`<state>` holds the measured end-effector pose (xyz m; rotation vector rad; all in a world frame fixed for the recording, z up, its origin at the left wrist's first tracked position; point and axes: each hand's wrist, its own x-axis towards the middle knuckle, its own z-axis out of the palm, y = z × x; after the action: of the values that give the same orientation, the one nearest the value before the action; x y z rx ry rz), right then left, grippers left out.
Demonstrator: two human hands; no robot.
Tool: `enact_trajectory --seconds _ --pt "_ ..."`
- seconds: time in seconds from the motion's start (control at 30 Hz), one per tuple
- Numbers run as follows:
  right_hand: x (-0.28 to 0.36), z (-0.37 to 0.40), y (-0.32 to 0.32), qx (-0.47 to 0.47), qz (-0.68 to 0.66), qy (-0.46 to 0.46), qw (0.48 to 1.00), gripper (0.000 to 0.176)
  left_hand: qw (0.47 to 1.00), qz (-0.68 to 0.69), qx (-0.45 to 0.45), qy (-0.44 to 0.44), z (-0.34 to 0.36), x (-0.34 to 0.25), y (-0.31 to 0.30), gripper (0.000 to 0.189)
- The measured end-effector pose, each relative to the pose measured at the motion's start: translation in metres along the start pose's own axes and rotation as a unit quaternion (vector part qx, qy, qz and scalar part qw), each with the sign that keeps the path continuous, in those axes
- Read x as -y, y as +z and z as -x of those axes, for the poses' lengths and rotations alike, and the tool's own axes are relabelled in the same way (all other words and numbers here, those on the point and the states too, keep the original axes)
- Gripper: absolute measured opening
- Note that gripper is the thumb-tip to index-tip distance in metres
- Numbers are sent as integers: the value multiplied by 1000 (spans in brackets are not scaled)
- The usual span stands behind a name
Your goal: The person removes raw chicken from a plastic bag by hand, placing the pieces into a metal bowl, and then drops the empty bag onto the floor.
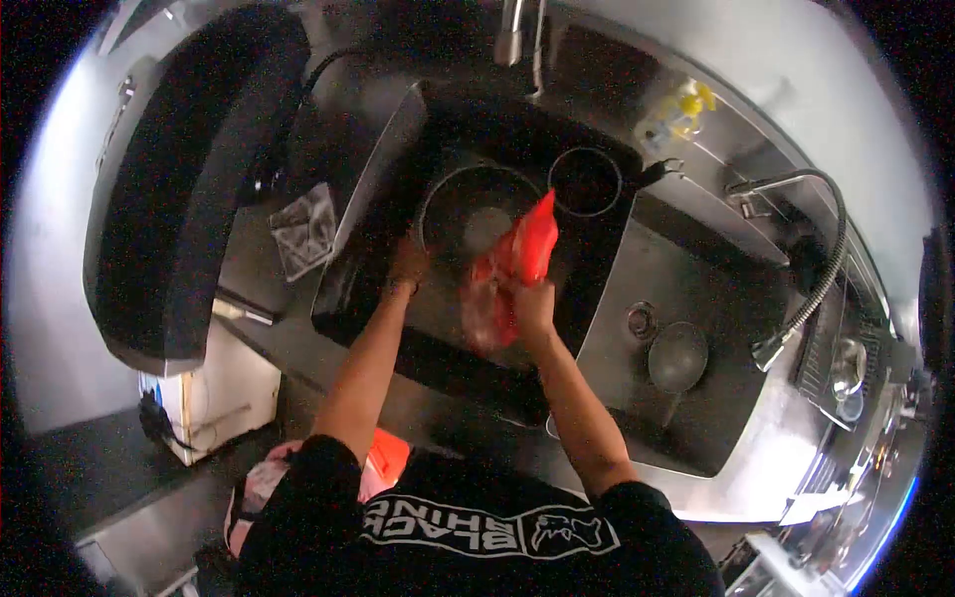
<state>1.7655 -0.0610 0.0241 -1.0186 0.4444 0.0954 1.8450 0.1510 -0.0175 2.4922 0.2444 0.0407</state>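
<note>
My right hand (534,306) is closed around a red plastic bag (537,244), which I hold up over the dark sink basin (398,149). The bag's lower part looks clear and crumpled, and what it contains I cannot make out. My left hand (408,264) is inside the same basin, beside the left rim of a large round pan (468,189). Its fingers are dim and blurred, so I cannot see whether they touch the pan. A smaller round container (585,183) sits at the basin's back right.
A faucet (509,40) hangs over the back edge. In the right-hand basin lies a round strainer or ladle (678,356), with a hose sprayer (771,348) above its right side. A folded cloth (303,231) rests left of the sink. Yellow items (691,104) stand at the back.
</note>
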Motion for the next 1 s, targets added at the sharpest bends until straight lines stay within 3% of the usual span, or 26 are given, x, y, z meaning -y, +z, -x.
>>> enact_trajectory --seconds 0.03,0.07,0.1,0.2,0.23,0.33,0.37,0.43,0.5,0.53,0.57,0.6,0.67,0.77,0.87,1.0 --pt "54 44 27 0 -147 22 989 24 998 48 16 25 -16 11 17 43" --pt "48 52 17 -20 57 -8 998 22 997 61 32 23 -24 21 34 42" --pt "38 55 6 -40 261 -34 964 21 998 51 33 4 -29 30 45 41" --pt "16 68 -14 -61 367 -4 928 19 998 18 34 -52 -31 57 66 39" --pt "12 74 -18 -41 268 -25 962 16 997 3 31 -68 -33 64 70 38" --pt "15 86 -12 -64 325 -11 944 13 995 -34 7 -91 -51 87 92 35" --pt "24 87 -7 -47 403 49 912 16 996 -37 11 -86 -66 101 102 35" --pt "13 87 -12 -30 436 39 899 17 993 103 -41 45 -86 130 113 21" --pt "-1 85 -18 -8 470 27 882 19 993 11 -96 65 -67 35 61 16" --pt "-7 84 -23 13 490 -34 871 18 989 -35 -125 71 -55 -20 30 14" --pt "-14 83 -28 33 508 -95 856 18 995 -19 -73 70 -62 -19 28 14" --pt "-26 80 -34 34 507 -94 856 18 995 -21 -73 69 -61 -24 26 14" --pt "-46 76 -42 56 596 -54 799 16 989 -42 -43 137 -60 -37 18 16" --pt "-35 79 -35 36 575 -100 811 15 987 -70 17 146 -49 -55 7 18" --pt "-22 82 -31 42 570 -108 813 15 972 -122 -40 198 -49 -38 4 18" --pt "-19 83 -31 55 557 -79 825 18 975 -139 -54 165 -41 -38 -28 16"
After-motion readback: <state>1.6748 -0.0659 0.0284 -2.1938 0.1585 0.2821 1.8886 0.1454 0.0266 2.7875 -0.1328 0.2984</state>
